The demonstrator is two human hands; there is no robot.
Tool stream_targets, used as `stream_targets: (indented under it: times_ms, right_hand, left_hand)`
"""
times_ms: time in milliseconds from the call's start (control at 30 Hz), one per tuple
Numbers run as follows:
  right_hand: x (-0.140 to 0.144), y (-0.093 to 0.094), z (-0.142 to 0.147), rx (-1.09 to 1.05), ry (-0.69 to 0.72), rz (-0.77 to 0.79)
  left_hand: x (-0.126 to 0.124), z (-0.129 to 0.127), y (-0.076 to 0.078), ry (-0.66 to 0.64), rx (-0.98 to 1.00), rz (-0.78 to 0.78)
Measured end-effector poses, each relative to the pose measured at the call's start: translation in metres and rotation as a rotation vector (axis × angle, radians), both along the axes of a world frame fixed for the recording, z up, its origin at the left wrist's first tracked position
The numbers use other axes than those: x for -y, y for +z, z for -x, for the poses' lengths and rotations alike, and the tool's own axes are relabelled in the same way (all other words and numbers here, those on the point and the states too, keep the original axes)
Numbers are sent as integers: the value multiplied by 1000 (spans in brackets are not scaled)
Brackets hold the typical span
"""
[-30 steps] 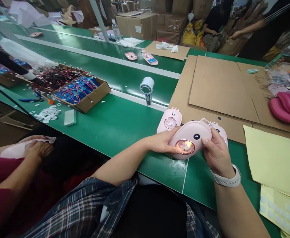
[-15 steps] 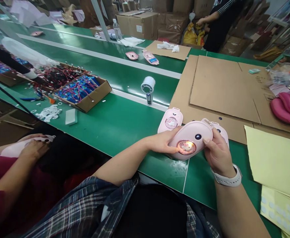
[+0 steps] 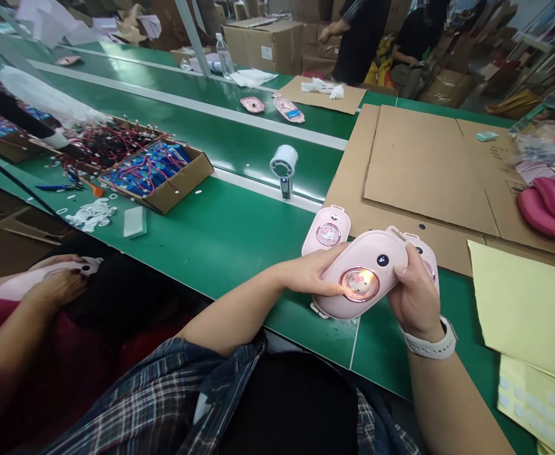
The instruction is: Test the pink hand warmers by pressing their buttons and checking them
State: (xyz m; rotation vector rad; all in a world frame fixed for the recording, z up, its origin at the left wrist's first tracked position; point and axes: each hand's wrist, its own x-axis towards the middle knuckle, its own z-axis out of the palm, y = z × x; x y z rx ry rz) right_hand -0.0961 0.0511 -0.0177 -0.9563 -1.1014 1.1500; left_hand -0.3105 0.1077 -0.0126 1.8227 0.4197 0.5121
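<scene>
Between my two hands is a pink oval device (image 3: 359, 284) with strap loops at its ends, a small dark display and a round window glowing orange. My left hand (image 3: 310, 273) grips its left side, with the thumb at the lit window. My right hand (image 3: 418, 291) is closed around the right end, thumb on the front face near the display. A second pink device (image 3: 327, 235) lies on the green bench just behind my left hand. Another pink device (image 3: 428, 254) is partly hidden behind my right hand.
Boxes of wired blue battery packs (image 3: 149, 167) stand left, near white rings (image 3: 91, 215). A handheld fan (image 3: 284, 165) stands ahead. Cardboard sheets (image 3: 429, 161), yellow sheets (image 3: 528, 303) and dark pink cases (image 3: 550, 205) are right. A co-worker's hand (image 3: 57, 287) holds a pink part at left.
The held device has tilted so its front faces me more, and its lower strap loop now shows. My right hand shifted slightly left. In the background, people have moved.
</scene>
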Motion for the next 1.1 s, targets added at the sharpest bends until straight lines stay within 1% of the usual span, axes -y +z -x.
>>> stream_targets:
  times_ms: [133, 267, 367, 533, 667, 733, 800, 933, 1000, 1033, 1100]
  right_hand:
    - [3, 6, 6, -79, -35, -5]
    - [7, 7, 10, -68, -114, -66]
    - [10, 7, 11, -78, -148, -105]
    - [10, 6, 8, -55, -166, -136]
    - [10, 3, 6, 10, -176, -140]
    - [10, 0, 4, 51, -176, -147]
    - [10, -4, 2, 86, -170, -159]
    - [8, -7, 1, 196, -163, -175]
    - [9, -4, 4, 278, -188, -200]
    - [11, -2, 6, 326, -206, -220]
    - [16, 5, 13, 432, -238, -264]
  left_hand:
    - [2, 1, 4, -6, 1, 2]
    - [4, 1, 6, -6, 17, -17]
    - [4, 1, 6, -27, 37, -33]
    - [3, 0, 1, -67, 34, -45]
    - [-2, 1, 1, -104, 64, -25]
    - [-5, 2, 2, -64, 103, -14]
    - [-8, 3, 0, 11, 161, 13]
    - [-9, -1, -9, 119, 268, 59]
    - [-3, -7, -12, 189, 262, 24]
    - [1, -10, -10, 237, 246, -7]
    - [15, -15, 0, 344, 184, -87]
